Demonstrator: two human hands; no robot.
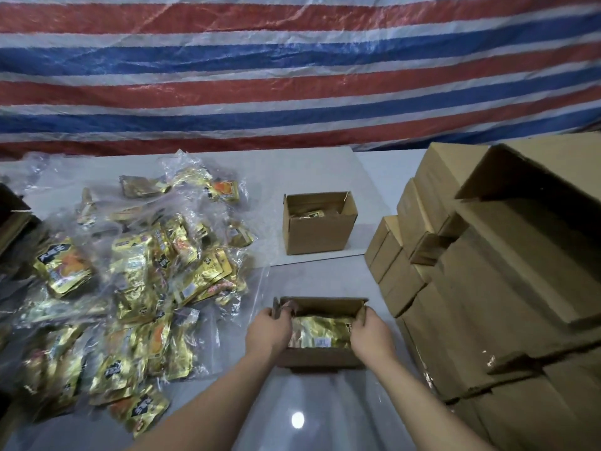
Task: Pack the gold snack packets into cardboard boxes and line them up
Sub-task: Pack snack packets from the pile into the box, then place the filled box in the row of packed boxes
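Head view: our left hand (pixel 268 330) and right hand (pixel 370 330) grip near box (pixel 320 356) ends; packets (pixel 320 332) inside; a tilt could spill them.

An open cardboard box (pixel 320 333) sits on the white table (pixel 302 408), with gold packets (pixel 320 332) lying inside it. The left hand (pixel 268 330) grips the box's left wall, fingers (pixel 286 309) curled over the rim; the right hand (pixel 372 330) grips its right wall. Left of this box, a heap of gold packets in clear bags (pixel 130 281) lies spread out. Beyond the box stands a second open box (pixel 318 222). Right of the box, closed boxes (pixel 487 271) are stacked.
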